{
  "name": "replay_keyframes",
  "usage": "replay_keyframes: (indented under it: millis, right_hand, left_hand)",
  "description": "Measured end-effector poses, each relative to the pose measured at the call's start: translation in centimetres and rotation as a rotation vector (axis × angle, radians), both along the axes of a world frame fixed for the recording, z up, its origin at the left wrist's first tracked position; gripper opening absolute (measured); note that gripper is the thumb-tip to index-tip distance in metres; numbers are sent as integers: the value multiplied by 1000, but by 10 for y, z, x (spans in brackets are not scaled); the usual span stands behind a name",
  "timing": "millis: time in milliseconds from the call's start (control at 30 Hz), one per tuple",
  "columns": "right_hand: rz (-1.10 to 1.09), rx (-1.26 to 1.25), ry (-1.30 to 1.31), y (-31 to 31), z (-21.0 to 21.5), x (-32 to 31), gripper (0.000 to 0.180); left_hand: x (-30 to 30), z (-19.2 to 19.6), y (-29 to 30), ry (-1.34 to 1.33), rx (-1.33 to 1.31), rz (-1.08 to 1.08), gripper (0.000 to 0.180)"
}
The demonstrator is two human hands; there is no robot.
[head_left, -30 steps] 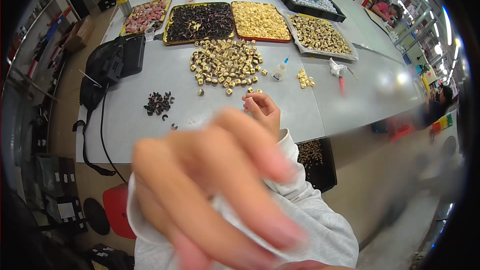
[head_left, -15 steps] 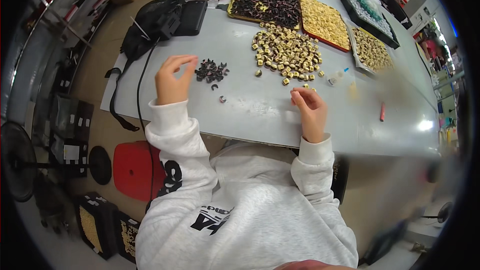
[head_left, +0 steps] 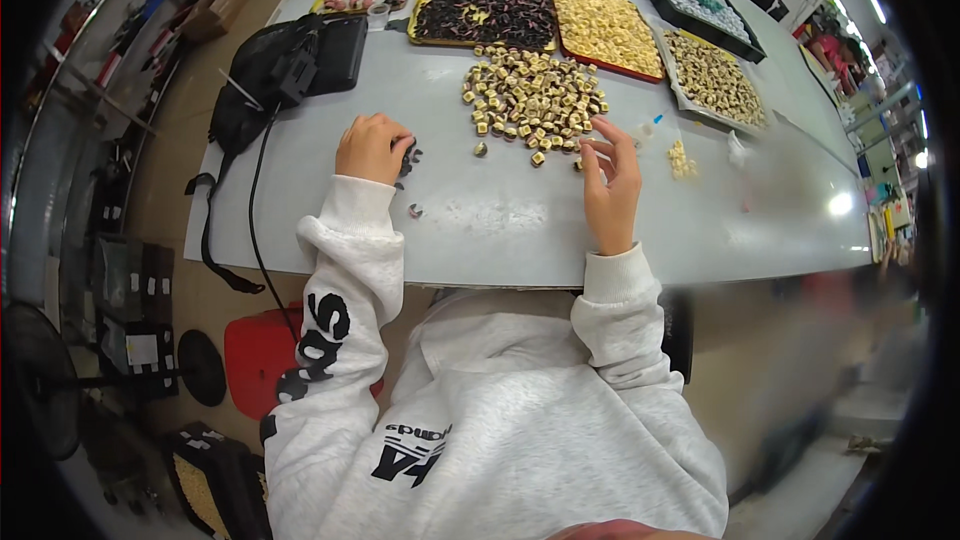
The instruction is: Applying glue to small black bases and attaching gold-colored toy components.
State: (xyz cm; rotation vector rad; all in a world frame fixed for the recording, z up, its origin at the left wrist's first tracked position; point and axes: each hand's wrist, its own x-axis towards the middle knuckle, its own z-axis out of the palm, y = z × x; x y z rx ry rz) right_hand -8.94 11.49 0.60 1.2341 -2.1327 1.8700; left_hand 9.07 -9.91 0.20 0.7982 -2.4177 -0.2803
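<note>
Both hands have shifted: left hand [head_left: 372, 148] curled over small dark pieces [head_left: 411, 154], right hand [head_left: 610, 172] pinching one from the tan bead heap [head_left: 535, 102]; best keep pinches light.

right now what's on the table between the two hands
In the head view, mostly bare grey table between the left hand and right hand, except one small dark piece near the left sleeve.

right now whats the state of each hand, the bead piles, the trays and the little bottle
left hand: curled over the dark beads, resting on the table
right hand: pinching a small bead at the pile's edge
dark beads: small loose cluster, mostly covered
tan bead pile: spread loose
trays: full, uncovered
small bottle: lying down
</note>
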Motion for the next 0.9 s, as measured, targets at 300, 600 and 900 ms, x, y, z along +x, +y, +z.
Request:
replay_keyframes:
  millis: [300,600,900]
  right_hand:
    - [-95,-126,-2,43,6,-26,22]
    - [-211,-113,-2,67,-5,-81,34]
    - [-142,138,-49,45,-14,-89,48]
  left_hand:
    - [-3,0,-5,10,121,-21,5]
    - [-31,52,22,800,1135,-360,9]
    - [-83,37,59,547,1145,-651,7]
